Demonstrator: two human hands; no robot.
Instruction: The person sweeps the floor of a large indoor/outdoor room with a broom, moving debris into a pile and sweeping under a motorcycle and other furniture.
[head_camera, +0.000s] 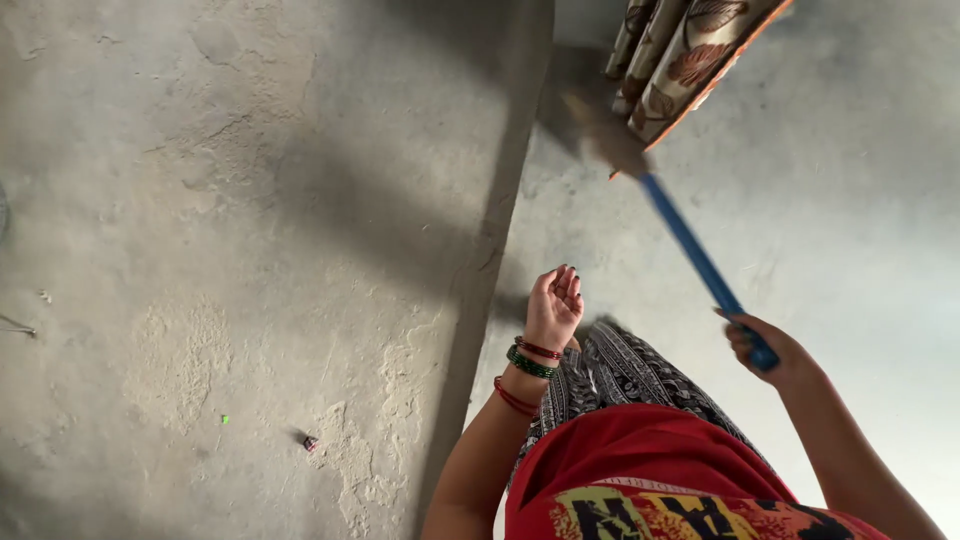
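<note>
The right hand (765, 348) was wrapped in a closed fist around the lower end of a long blue plastic broom handle (695, 255), which ran from the hand toward eleven o'clock to a blurred brown bristle head (608, 140) lying at the foot of a hanging patterned curtain with brown leaf motifs and an orange hem (690, 55). The bristles were just beside the curtain's lower edge; whether they touched the cloth could not be told from the blur. The left hand (553, 305) was raised and empty, palm up, fingers loosely curled, holding nothing, with red and green bangles (530, 358) at the wrist. Below both hands showed black-and-white patterned trousers (620, 375) and a red printed top (640, 470). A raised grey plaster wall (250, 200), rough and patched, filled the nine o'clock side; its edge (500, 250) ran from twelve o'clock down toward six, close against the left arm. Two small scraps, one green (225, 419) and one dark (311, 442), sat on that surface at about eight o'clock. The smooth grey concrete floor (860, 220) at three o'clock lay open, bounded only by the curtain at one o'clock.
</note>
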